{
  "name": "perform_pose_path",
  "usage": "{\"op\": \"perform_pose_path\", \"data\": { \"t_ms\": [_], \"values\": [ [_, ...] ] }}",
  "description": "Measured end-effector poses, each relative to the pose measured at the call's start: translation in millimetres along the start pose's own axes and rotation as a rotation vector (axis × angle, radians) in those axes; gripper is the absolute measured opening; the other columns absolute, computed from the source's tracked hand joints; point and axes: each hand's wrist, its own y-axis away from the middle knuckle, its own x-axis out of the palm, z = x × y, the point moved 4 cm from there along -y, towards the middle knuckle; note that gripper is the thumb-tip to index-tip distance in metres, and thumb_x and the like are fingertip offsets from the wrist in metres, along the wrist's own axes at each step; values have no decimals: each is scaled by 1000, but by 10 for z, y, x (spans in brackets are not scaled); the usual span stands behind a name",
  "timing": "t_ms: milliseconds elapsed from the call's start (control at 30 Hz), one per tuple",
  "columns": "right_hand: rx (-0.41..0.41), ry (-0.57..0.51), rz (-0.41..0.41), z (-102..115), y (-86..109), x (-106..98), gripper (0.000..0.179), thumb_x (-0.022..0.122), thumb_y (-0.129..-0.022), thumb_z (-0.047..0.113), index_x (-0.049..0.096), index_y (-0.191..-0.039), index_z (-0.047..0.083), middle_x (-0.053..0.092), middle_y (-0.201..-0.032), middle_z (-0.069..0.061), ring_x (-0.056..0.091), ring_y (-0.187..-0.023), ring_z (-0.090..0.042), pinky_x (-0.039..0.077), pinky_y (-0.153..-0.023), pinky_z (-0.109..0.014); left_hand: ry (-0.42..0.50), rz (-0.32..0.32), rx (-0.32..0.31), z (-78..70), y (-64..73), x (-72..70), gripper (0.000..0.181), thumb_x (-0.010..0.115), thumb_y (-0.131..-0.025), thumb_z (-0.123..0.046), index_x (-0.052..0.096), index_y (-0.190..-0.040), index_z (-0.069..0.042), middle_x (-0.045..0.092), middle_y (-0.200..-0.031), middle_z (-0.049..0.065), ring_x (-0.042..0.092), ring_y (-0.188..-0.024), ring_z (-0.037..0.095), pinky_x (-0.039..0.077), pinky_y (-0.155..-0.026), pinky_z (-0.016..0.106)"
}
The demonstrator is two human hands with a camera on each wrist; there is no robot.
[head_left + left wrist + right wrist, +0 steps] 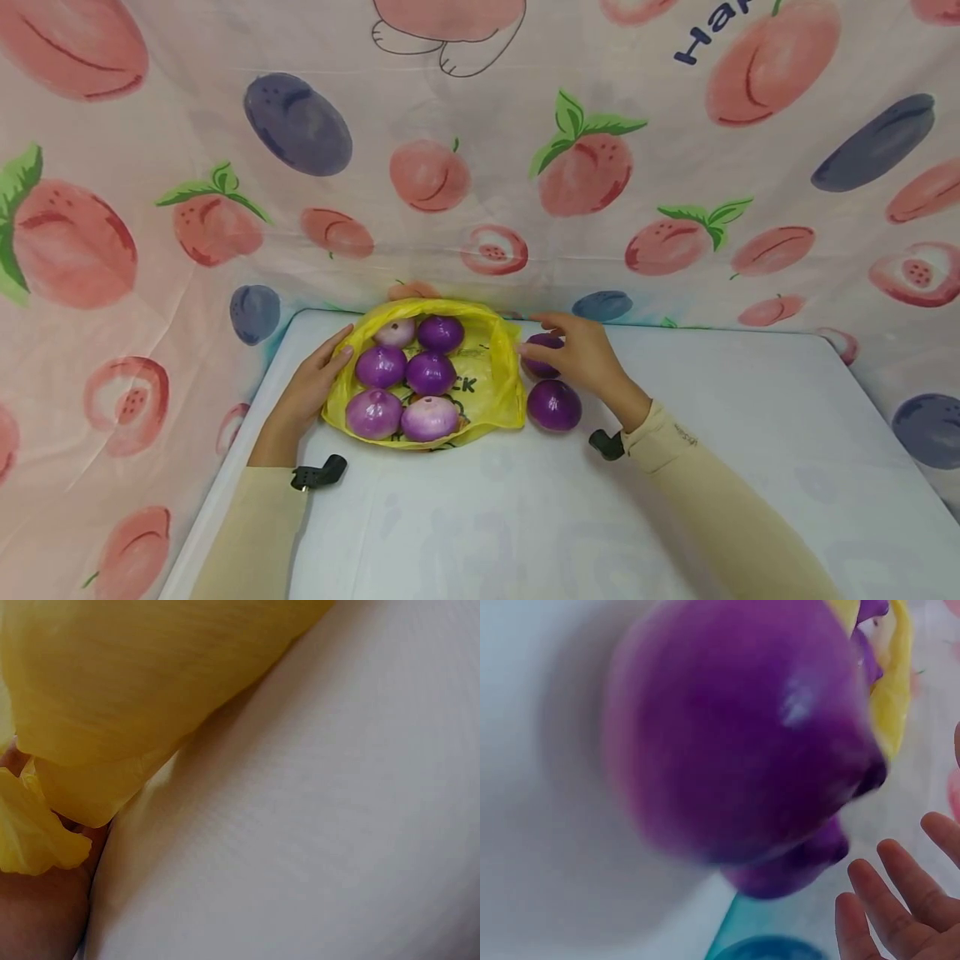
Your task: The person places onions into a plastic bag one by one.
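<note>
A yellow plastic bag (487, 375) lies with its mouth spread wide and several glossy purple onions (431, 373) inside. At its left edge, my left hand (306, 392) pinches the plastic between thumb and fingers; folds of the bag (45, 840) cover most of those fingers in the left wrist view. Right of the bag are two loose onions, the nearer one (554, 406) fully visible and the farther one (542, 367) partly behind my right hand (588, 354). That hand hovers over the farther onion, its fingers (900, 915) spread and apart from the onions in the right wrist view.
A white table (465, 525) carries everything. Behind it and along the left hangs a fruit-printed cloth (525, 250). Each wrist bears a small black camera mount, one on the left (318, 473) and another on the right (606, 444).
</note>
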Motion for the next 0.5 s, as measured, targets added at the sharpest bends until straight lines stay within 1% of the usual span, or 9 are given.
{"op": "perform_pose_path", "data": {
  "t_ms": [100,300,500],
  "values": [
    [6,2,-1,-127,29,-31,59,80,-87,45,66,-136,15,70,-129,-17,68,-118,-39,59,-93,-54,0,2,-1,-12,6,14,64,51,-103,-55,29,-161,-40,18,-172,-1,15,-159,27,22,-127,52],
    [18,37,10,-369,76,-45,61,80,-86,47,66,-136,14,69,-132,-16,67,-117,-41,57,-95,-56,-1,9,-6,-33,19,14,62,50,-104,-52,27,-161,-41,17,-172,-2,14,-160,27,21,-127,53],
    [57,38,32,-492,88,-31,62,80,-86,46,65,-137,13,67,-137,-14,68,-116,-39,57,-95,-55,6,12,-10,-24,26,10,63,50,-104,-54,27,-161,-41,17,-172,-2,15,-159,27,22,-127,52]
  ]
}}
